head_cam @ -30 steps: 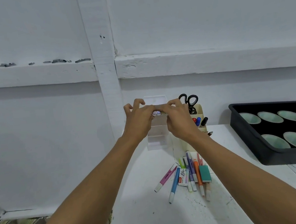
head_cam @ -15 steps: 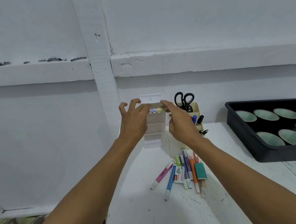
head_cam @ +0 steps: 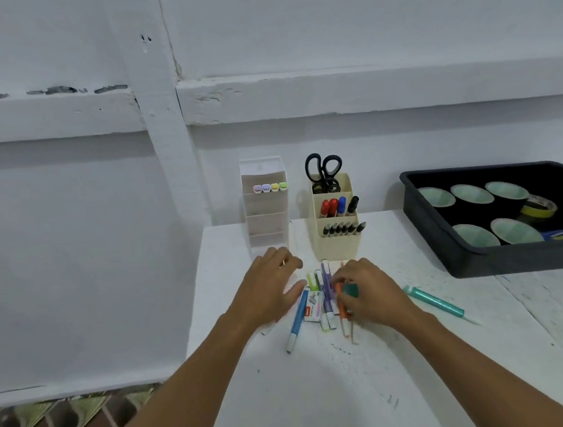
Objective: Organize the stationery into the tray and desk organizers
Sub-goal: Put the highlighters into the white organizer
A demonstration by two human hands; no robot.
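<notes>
Loose pens [head_cam: 328, 298] lie piled on the tabletop [head_cam: 325, 398], just before the clear organizer [head_cam: 267, 221] and beige organizer [head_cam: 338, 245]. The right hand [head_cam: 370, 294] curls its fingers round a teal eraser [head_cam: 350, 290] in the pile. The left hand [head_cam: 267, 290] is over the pile's left edge, fingers spread and released. A black tray [head_cam: 449, 252] sits to the right.

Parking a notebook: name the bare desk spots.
Bare: the desk nearer than the pen pile; also right of the teal pen, before the black tray. Crowded: from the pile up to the clear organizer and beige organizer.
</notes>
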